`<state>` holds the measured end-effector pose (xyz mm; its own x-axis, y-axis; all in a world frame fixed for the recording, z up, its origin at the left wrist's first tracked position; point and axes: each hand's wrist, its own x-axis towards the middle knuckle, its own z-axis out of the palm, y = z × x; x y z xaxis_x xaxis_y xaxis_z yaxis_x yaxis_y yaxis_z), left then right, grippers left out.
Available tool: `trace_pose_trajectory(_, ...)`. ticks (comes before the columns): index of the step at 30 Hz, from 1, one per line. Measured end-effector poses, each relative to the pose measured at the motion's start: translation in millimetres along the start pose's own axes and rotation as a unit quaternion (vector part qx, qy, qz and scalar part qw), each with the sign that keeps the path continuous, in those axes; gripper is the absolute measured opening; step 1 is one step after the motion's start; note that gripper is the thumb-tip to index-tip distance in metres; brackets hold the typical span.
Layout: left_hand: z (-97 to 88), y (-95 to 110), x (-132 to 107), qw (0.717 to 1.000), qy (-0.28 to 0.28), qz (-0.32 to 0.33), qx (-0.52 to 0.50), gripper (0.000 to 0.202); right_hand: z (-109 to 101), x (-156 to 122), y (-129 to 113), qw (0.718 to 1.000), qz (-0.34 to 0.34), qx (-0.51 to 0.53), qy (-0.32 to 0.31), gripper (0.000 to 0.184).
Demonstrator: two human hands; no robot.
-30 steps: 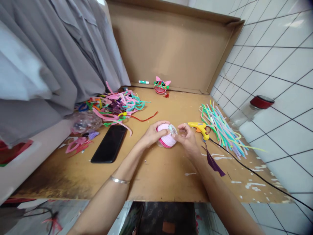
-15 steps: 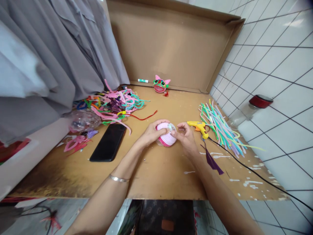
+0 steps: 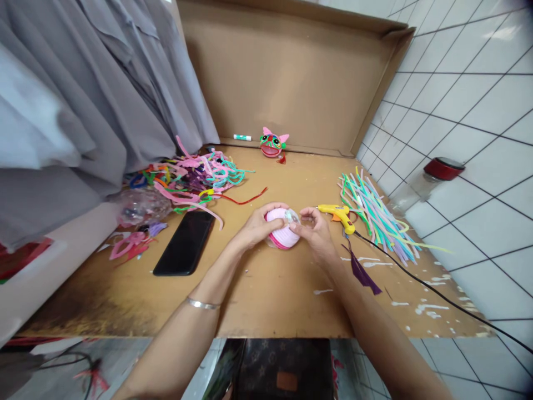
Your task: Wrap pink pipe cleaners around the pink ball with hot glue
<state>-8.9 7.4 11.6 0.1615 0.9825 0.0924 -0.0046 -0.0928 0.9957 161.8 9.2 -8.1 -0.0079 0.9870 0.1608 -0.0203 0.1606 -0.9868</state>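
Both my hands hold a pink ball (image 3: 282, 234) wrapped in pipe cleaner, with a clear patch on top, just above the cardboard tabletop (image 3: 258, 289). My left hand (image 3: 255, 228) cups its left side, the thumb over the top. My right hand (image 3: 316, 233) grips its right side, fingertips pressing at the clear patch. A yellow glue gun (image 3: 339, 215) lies just right of my right hand, its black cord (image 3: 437, 297) trailing off to the right.
A black phone (image 3: 185, 243) lies left of my hands. Tangled pipe cleaners (image 3: 195, 178) pile at the back left, straight ones (image 3: 377, 216) at the right. A finished pink cat face (image 3: 272, 144) and a marker (image 3: 242, 137) sit by the cardboard back wall (image 3: 287, 78). A red-lidded jar (image 3: 433, 178) stands at the right.
My hands and the ball stay in nearly the same place; my right fingers have shifted slightly on the ball's top. The view has drifted a little.
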Motion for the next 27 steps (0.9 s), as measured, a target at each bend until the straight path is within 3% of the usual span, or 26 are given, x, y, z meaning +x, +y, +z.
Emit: trace_pose_trajectory(27,-0.6,-1.4,0.7,1.0,0.0,0.007,0.011,0.049,5.8,-4.0,-7.8,0.997,0.042,0.055,-0.023,0.053)
